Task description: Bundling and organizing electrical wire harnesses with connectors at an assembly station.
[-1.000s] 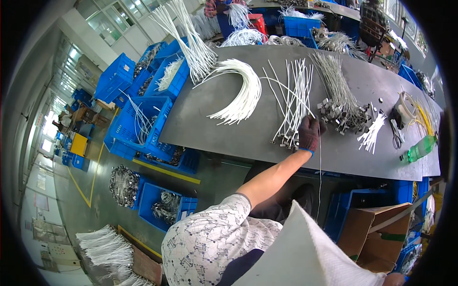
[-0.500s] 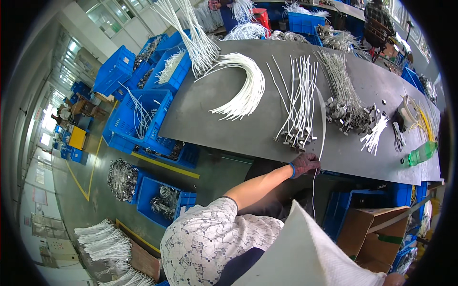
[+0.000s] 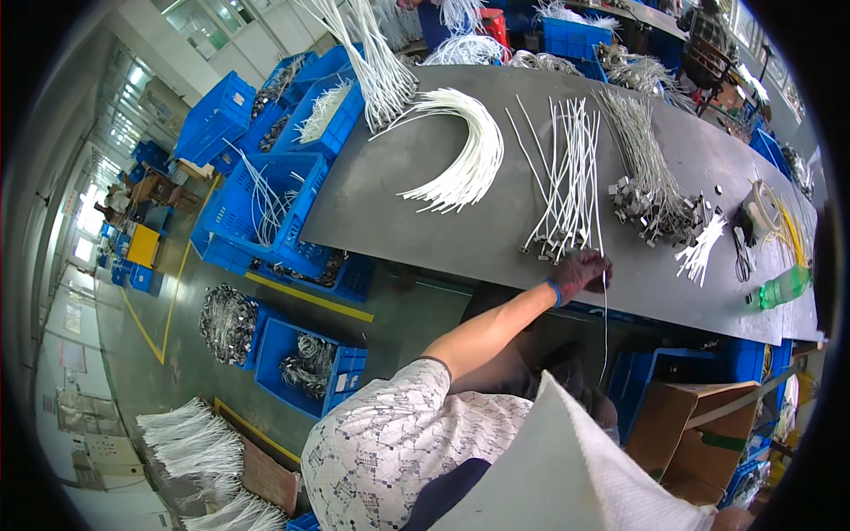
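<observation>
My left hand (image 3: 582, 271), in a dark red glove with a blue cuff, is at the table's front edge. Its fingers are closed around a thin white wire (image 3: 606, 332), which hangs below the edge. A dim brownish shape by the wire's lower end may be my right hand; white cloth (image 3: 567, 451) partly covers it, and its fingers cannot be made out. Just beyond my left hand lies a bunch of white wires (image 3: 571, 190) with small dark end pieces. To its right is a bundle of greyish wires (image 3: 642, 146) with metal-looking ends.
A curved white wire bundle (image 3: 474, 159) lies on the grey table (image 3: 390, 208). At right are short white pieces (image 3: 702, 250), a green bottle (image 3: 786, 288) and a spool (image 3: 761, 208). Blue crates (image 3: 310, 221) stand at left; an open cardboard box (image 3: 686, 434) is below right.
My left hand has moved up and slightly right, nearer the ends of the white wire bunch. The pale strip beside that bunch no longer shows. A brownish shape has appeared below the hanging wire.
</observation>
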A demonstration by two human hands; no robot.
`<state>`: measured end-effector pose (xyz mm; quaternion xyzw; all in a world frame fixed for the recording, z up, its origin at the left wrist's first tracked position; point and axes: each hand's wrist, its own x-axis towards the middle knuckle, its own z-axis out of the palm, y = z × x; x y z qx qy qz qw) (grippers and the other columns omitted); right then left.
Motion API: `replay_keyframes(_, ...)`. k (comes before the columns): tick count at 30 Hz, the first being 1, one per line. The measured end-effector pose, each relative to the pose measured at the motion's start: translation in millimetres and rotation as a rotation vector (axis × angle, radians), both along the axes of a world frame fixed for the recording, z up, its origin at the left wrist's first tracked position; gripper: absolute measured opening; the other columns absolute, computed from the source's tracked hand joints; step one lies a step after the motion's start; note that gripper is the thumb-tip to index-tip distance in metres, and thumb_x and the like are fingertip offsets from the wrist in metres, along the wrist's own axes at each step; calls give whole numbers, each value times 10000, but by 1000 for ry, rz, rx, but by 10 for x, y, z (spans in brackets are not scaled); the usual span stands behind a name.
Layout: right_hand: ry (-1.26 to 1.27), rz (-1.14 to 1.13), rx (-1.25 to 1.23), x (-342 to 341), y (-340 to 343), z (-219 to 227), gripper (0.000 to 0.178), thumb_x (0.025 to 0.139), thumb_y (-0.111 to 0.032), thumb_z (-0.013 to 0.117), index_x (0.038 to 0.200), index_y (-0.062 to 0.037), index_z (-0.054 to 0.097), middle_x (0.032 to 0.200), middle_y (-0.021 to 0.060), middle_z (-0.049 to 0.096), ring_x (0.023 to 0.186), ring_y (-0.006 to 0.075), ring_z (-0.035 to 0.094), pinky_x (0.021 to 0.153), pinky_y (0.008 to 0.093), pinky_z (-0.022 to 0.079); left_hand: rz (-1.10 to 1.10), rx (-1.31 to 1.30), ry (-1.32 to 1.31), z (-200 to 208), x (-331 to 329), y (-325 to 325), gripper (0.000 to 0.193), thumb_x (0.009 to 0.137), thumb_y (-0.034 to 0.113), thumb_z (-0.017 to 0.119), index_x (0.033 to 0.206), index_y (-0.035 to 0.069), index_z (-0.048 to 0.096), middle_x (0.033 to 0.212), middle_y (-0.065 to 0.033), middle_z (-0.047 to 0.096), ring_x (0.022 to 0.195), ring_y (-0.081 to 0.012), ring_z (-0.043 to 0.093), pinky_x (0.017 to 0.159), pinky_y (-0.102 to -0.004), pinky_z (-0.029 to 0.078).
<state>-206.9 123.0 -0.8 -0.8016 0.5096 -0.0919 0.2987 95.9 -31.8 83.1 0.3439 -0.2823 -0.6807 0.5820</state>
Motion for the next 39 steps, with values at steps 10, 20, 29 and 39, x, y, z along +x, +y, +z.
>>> replay_keyframes(10,-698,-290,268,1026,-442,728,242,976,-208,613,853,-3,647,689,36,599,672,85,517,586,302,419,11,47,-137,-121,-58,140,167,964,236,651,1008,79,687,823,-30,686,714,-144,679,692,-321,560)
replay_keyframes(20,-905,-541,225,1112,-709,736,359,1028,-356,546,841,-64,635,736,-69,553,664,39,471,532,233,344,-78,-124,-268,90,-100,79,216,976,215,652,1010,4,677,927,-68,712,851,-129,663,810,-286,534)
replay_keyframes(29,-1103,-719,286,1425,-1315,455,197,943,-107,555,1104,-1,596,901,199,688,834,380,660,758,429,531,-112,-225,-775,-327,-425,406,228,948,140,634,1137,20,676,984,-101,717,931,-171,657,851,-330,511)
replay_keyframes(39,-998,-577,452,1571,-2032,318,561,1023,-496,458,1210,14,598,957,98,688,792,204,639,734,331,526,-255,-183,-1164,-90,397,-375,261,914,247,605,1002,13,678,943,-204,661,876,-372,628,791,-438,503)
